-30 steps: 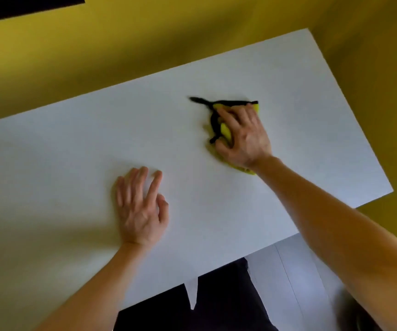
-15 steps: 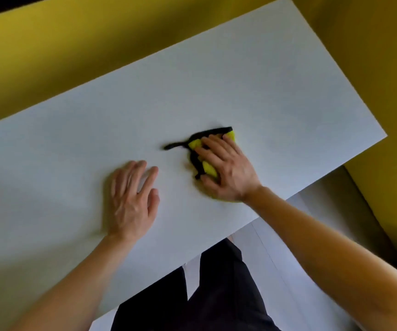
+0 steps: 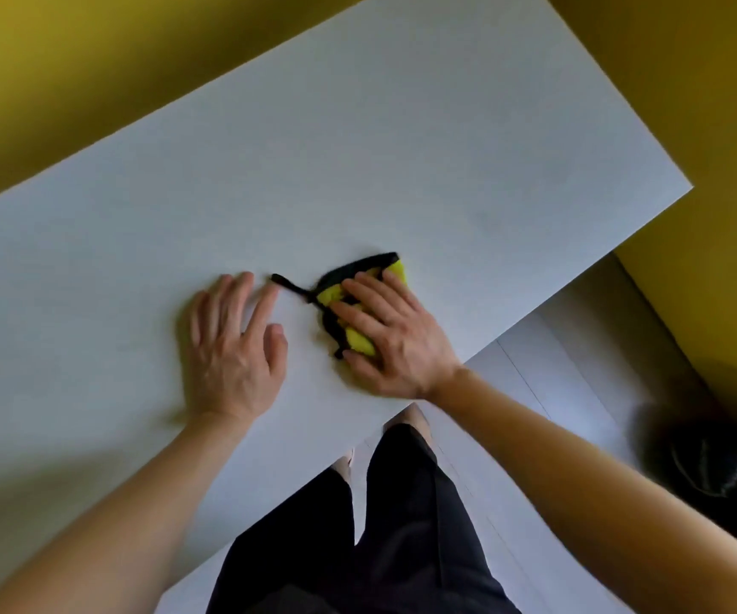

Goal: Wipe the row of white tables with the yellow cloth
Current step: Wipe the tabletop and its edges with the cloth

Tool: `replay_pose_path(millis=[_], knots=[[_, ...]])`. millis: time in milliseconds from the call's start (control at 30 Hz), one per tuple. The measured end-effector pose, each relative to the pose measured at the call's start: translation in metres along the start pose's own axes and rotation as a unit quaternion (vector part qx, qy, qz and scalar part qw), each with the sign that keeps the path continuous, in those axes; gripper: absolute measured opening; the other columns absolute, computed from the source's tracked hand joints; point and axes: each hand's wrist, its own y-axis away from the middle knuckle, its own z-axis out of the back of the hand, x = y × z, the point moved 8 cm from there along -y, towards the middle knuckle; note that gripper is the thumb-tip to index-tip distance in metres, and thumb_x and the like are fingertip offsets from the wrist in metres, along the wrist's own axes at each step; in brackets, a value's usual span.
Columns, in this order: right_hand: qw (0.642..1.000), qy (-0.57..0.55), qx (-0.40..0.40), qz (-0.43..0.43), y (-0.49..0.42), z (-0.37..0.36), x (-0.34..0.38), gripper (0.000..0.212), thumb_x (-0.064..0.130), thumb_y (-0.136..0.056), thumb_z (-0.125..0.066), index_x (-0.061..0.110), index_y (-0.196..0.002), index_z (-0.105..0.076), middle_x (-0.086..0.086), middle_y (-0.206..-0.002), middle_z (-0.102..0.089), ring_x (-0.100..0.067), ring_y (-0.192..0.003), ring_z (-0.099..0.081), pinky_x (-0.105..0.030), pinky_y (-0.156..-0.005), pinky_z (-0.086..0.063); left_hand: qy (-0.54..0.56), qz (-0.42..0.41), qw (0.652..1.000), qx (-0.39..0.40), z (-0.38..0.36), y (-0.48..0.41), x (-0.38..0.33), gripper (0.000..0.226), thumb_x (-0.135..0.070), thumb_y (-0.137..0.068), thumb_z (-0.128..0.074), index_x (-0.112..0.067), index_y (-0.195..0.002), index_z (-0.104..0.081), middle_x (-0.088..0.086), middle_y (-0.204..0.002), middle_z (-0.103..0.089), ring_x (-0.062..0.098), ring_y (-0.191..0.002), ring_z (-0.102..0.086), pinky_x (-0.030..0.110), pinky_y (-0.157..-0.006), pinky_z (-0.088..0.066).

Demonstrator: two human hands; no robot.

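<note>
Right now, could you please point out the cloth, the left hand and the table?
cloth (image 3: 395, 273): head view, its yellow far corner.
left hand (image 3: 229, 352): head view, back of the hand.
table (image 3: 357, 148): head view, bare top.

No readable text, labels, brands or numbers on any surface in view.

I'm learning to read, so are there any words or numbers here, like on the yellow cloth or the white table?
There are none to read.
Yellow cloth with black trim, under the right hand: no label or lettering shows.
Flat white table: plain, no marks.
Dark round thing on the floor: too blurred to tell.
</note>
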Motion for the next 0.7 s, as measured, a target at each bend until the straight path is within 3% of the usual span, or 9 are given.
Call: replay_pose_path(millis=[67, 133, 200, 300, 367, 433, 533, 600, 700], knots=[[0.994, 0.025, -0.073, -0.078, -0.004, 0.036, -0.085, 0.064, 0.045, -0.097, -0.067, 0.010, -0.151, -0.061, -0.018, -0.158, -0.055, -0.041, -0.152, -0.047, -0.058, -0.128, -0.029, 0.004, 0.001, 1.000, 0.001, -0.001, 0.000, 0.001, 0.049, -0.029, -0.109, -0.051, -0.019, -0.156, -0.058, 0.012, -0.166, -0.049, 0.039, -0.156, -0.042, 0.060, -0.127, -0.030], [0.963, 0.053, -0.144, -0.223, 0.000, 0.076, -0.167, 0.061, 0.044, -0.096, -0.067, 0.011, -0.148, -0.063, -0.017, -0.151, -0.058, -0.042, -0.146, -0.050, -0.054, -0.130, -0.025, 0.003, 0.002, 1.000, 0.003, -0.002, 0.001, 0.001, 0.048, -0.030, -0.109, -0.050, -0.020, -0.156, -0.058, 0.011, -0.165, -0.049, 0.039, -0.156, -0.041, 0.060, -0.128, -0.029], [0.931, 0.071, -0.173, -0.315, 0.006, 0.083, -0.193, 0.060, 0.043, -0.092, -0.068, 0.011, -0.144, -0.065, -0.017, -0.147, -0.060, -0.042, -0.142, -0.052, -0.057, -0.130, -0.022, -0.001, 0.005, 1.000, 0.002, -0.003, 0.000, 0.002, 0.048, -0.030, -0.110, -0.050, -0.020, -0.156, -0.058, 0.011, -0.165, -0.049, 0.038, -0.157, -0.041, 0.060, -0.127, -0.029], [0.938, 0.038, -0.189, -0.290, 0.010, 0.046, -0.097, 0.062, 0.040, -0.090, -0.074, 0.008, -0.143, -0.066, -0.020, -0.149, -0.059, -0.046, -0.144, -0.049, -0.066, -0.125, -0.027, 0.002, 0.004, 1.000, 0.003, -0.003, 0.001, 0.001, 0.049, -0.030, -0.109, -0.050, -0.020, -0.156, -0.058, 0.012, -0.165, -0.049, 0.039, -0.156, -0.041, 0.060, -0.128, -0.029], [0.978, -0.019, -0.111, -0.175, 0.014, 0.000, 0.012, 0.065, 0.046, -0.095, -0.073, 0.011, -0.149, -0.064, -0.020, -0.157, -0.054, -0.044, -0.153, -0.043, -0.065, -0.129, -0.022, -0.005, 0.001, 1.000, 0.001, -0.003, 0.000, 0.001, 0.049, -0.030, -0.109, -0.050, -0.018, -0.155, -0.058, 0.012, -0.165, -0.049, 0.039, -0.155, -0.043, 0.060, -0.127, -0.030], [0.996, -0.047, -0.046, -0.066, 0.024, -0.023, 0.070, 0.064, 0.050, -0.099, -0.071, 0.014, -0.152, -0.062, -0.018, -0.163, -0.051, -0.040, -0.157, -0.040, -0.061, -0.133, -0.019, -0.007, -0.007, 1.000, 0.002, -0.002, 0.000, 0.000, 0.048, -0.031, -0.109, -0.050, -0.018, -0.155, -0.059, 0.012, -0.165, -0.049, 0.040, -0.154, -0.043, 0.060, -0.126, -0.030], [0.998, -0.012, -0.036, -0.050, 0.032, -0.003, 0.008, 0.061, 0.046, -0.098, -0.071, 0.015, -0.149, -0.064, -0.015, -0.162, -0.053, -0.036, -0.156, -0.043, -0.058, -0.132, -0.022, -0.010, -0.005, 1.000, 0.002, -0.002, 0.000, 0.001, 0.048, -0.031, -0.109, -0.050, -0.019, -0.155, -0.058, 0.011, -0.165, -0.050, 0.039, -0.154, -0.043, 0.060, -0.127, -0.030], [0.984, 0.018, -0.092, -0.149, 0.041, 0.035, -0.076, 0.059, 0.044, -0.096, -0.071, 0.014, -0.146, -0.065, -0.014, -0.157, -0.056, -0.038, -0.151, -0.048, -0.059, -0.130, -0.026, -0.009, -0.001, 1.000, 0.006, -0.002, 0.000, 0.002, 0.048, -0.032, -0.110, -0.048, -0.020, -0.156, -0.057, 0.011, -0.165, -0.049, 0.039, -0.155, -0.042, 0.060, -0.127, -0.030], [0.933, 0.052, -0.160, -0.318, 0.054, 0.079, -0.165, 0.057, 0.045, -0.095, -0.068, 0.014, -0.142, -0.065, -0.012, -0.149, -0.059, -0.039, -0.142, -0.051, -0.060, -0.128, -0.026, -0.013, -0.004, 1.000, 0.013, -0.003, 0.001, 0.002, 0.048, -0.032, -0.111, -0.047, -0.020, -0.157, -0.056, 0.011, -0.165, -0.049, 0.038, -0.156, -0.042, 0.059, -0.128, -0.029]])
